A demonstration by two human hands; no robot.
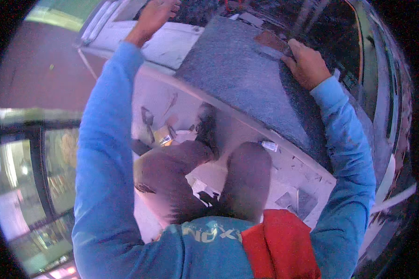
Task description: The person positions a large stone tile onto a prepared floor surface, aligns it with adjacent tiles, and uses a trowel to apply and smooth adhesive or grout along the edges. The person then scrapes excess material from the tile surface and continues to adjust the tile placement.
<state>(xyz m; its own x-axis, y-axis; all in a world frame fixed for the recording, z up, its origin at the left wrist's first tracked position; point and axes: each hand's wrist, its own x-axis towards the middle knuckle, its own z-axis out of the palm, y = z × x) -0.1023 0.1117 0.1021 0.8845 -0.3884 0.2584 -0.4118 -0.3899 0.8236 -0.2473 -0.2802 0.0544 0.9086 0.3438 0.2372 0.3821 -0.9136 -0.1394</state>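
Note:
My right hand is closed round the end of a flat hand tool with a brown face and a pale edge; its exact kind is too blurred to tell. The tool is over the upper right part of a grey-blue, rough-textured sheet, and a dark shadow falls beside it. Up at the top edge of the picture, my left hand reaches over a whitish framed panel, left of the sheet. Its fingers are loosely bent, partly cut off by the picture's edge, and no object shows in them.
The sheet lies on a platform with a pale front edge before my knees. On the dusty floor are a yellow box, a small white packet and grey offcuts. A red cloth hangs against my shirt. A dark-framed window stands at left.

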